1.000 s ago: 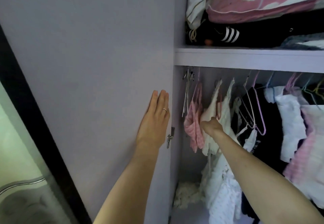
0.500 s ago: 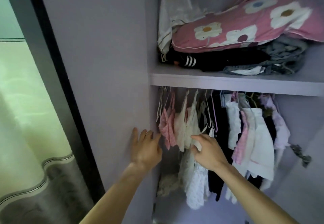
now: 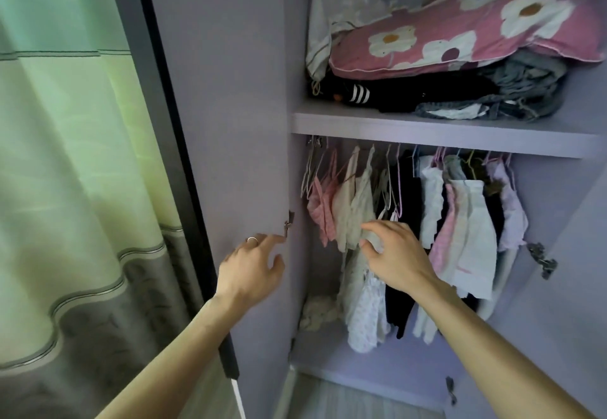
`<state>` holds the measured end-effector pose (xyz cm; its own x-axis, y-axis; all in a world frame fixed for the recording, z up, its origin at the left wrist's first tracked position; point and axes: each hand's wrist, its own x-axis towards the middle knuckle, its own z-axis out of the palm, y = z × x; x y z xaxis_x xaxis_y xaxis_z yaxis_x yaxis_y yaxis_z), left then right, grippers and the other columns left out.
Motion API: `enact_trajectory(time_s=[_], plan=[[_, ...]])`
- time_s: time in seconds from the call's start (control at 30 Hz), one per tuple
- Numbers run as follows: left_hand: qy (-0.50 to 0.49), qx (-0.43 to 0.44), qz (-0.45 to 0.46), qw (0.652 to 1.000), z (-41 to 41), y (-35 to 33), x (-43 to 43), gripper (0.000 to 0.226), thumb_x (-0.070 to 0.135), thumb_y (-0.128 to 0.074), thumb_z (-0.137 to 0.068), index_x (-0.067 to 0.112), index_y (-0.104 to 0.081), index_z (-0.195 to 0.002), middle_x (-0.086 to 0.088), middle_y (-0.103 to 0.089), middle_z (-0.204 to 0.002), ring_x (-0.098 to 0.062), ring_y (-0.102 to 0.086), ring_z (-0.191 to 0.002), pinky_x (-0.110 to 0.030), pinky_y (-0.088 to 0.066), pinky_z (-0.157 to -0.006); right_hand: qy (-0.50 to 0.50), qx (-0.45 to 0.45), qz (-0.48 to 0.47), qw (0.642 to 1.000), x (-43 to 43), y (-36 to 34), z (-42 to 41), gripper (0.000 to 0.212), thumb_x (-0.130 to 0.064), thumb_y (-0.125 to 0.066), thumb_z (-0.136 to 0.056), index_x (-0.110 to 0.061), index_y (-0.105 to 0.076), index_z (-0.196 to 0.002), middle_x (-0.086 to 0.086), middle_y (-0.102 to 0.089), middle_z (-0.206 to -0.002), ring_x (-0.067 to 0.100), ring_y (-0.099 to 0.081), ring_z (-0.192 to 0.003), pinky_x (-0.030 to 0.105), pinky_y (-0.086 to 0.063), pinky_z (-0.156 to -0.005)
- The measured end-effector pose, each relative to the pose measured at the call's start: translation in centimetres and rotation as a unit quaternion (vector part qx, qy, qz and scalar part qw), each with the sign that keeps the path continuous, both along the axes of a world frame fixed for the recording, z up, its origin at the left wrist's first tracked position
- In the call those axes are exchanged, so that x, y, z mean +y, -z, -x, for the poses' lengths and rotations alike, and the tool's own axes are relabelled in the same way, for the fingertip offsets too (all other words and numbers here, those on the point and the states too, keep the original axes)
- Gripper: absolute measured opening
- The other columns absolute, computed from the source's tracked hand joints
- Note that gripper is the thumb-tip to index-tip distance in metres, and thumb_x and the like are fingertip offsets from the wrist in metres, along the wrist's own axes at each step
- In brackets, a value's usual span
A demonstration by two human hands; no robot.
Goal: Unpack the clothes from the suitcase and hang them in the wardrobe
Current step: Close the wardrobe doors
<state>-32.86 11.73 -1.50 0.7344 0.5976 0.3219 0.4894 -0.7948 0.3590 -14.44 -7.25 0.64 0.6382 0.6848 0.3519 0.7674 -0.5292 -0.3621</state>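
Found the left grip [image 3: 251, 271] no longer flat on the wardrobe door [image 3: 223, 123] as half a second earlier. Saw it lifted instead, fingers loosely bent and holding nothing, forefinger tip at the door's edge just below the hinge [image 3: 289, 221]. Saw the right grip [image 3: 397, 257] still at the cream top [image 3: 354, 208], fingers spread and curved over the cloth; could not tell whether any was pinched. Noted the clothes [image 3: 460, 238] hanging in a row under the shelf [image 3: 427, 129], as before. Caught more of the curtain [image 3: 65, 156] at left.
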Motion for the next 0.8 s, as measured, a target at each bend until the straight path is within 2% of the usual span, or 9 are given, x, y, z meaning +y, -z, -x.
enact_trajectory(time_s=[0.13,0.23,0.37,0.47,0.6,0.7,0.8], plan=[[-0.019,-0.136,0.077,0.987,4.3,0.6,-0.6,0.029,0.032,-0.053,-0.094,0.044,-0.054,-0.120,0.021,-0.060,-0.116,-0.005,-0.061,-0.101,-0.034,-0.054,-0.081,-0.047,0.028,-0.041,0.998,0.7,-0.3,1.8,0.036,-0.033,-0.057,-0.095,-0.025,-0.060,-0.129,-0.006,-0.062,-0.128,0.020,-0.049,-0.123,0.027,-0.038,-0.100],[-0.062,-0.262,0.127,0.955,7.2,0.4,-0.7,0.028,0.021,-0.059,-0.090,0.039,-0.060,-0.112,0.019,-0.065,-0.101,-0.004,-0.062,-0.089,-0.032,-0.054,-0.080,-0.095,0.062,-0.080,0.990,2.5,-1.1,4.1,0.034,-0.033,-0.060,-0.094,-0.026,-0.063,-0.126,-0.007,-0.065,-0.122,0.018,-0.052,-0.119,0.019,-0.034,-0.092],[-0.110,-0.345,0.201,0.910,10.0,-0.2,0.9,0.032,0.021,-0.067,-0.089,0.031,-0.057,-0.118,0.017,-0.065,-0.106,0.002,-0.063,-0.089,-0.030,-0.054,-0.085,-0.159,0.115,-0.123,0.973,5.9,-2.5,7.8,0.034,-0.034,-0.063,-0.092,-0.027,-0.063,-0.126,-0.012,-0.063,-0.125,0.010,-0.054,-0.119,0.021,-0.038,-0.099],[-0.094,-0.327,0.258,0.904,11.1,0.4,2.9,0.039,0.024,-0.070,-0.090,0.032,-0.056,-0.125,0.017,-0.063,-0.117,0.006,-0.061,-0.100,-0.024,-0.050,-0.091,-0.207,0.134,-0.134,0.960,8.9,-3.4,10.2,0.040,-0.042,-0.062,-0.092,-0.031,-0.058,-0.131,-0.019,-0.057,-0.130,0.006,-0.052,-0.120,0.030,-0.041,-0.106],[-0.032,-0.236,0.279,0.930,12.0,1.7,5.7,0.038,0.030,-0.068,-0.092,0.038,-0.060,-0.128,0.022,-0.065,-0.121,0.006,-0.059,-0.113,-0.024,-0.047,-0.101,-0.222,0.156,-0.149,0.951,13.3,-3.5,13.4,0.066,-0.057,-0.064,-0.085,-0.030,-0.044,-0.142,-0.015,-0.045,-0.144,0.004,-0.043,-0.131,0.038,-0.039,-0.110],[0.002,-0.204,0.287,0.936,12.3,1.7,6.7,0.031,0.025,-0.066,-0.094,0.049,-0.061,-0.114,0.030,-0.067,-0.107,0.012,-0.061,-0.106,-0.017,-0.048,-0.099,-0.225,0.186,-0.160,0.943,15.6,-2.9,14.8,0.089,-0.062,-0.069,-0.079,-0.030,-0.028,-0.151,-0.016,-0.031,-0.154,0.003,-0.036,-0.138,0.038,-0.037,-0.113],[0.039,-0.188,0.301,0.934,12.1,2.1,7.8,0.033,0.020,-0.065,-0.095,0.038,-0.064,-0.123,0.023,-0.069,-0.102,0.011,-0.065,-0.095,-0.008,-0.049,-0.086,-0.207,0.184,-0.192,0.941,17.1,-2.1,15.3,0.093,-0.057,-0.073,-0.079,-0.032,-0.023,-0.153,-0.021,-0.029,-0.153,-0.001,-0.037,-0.136,0.035,-0.039,-0.112]])
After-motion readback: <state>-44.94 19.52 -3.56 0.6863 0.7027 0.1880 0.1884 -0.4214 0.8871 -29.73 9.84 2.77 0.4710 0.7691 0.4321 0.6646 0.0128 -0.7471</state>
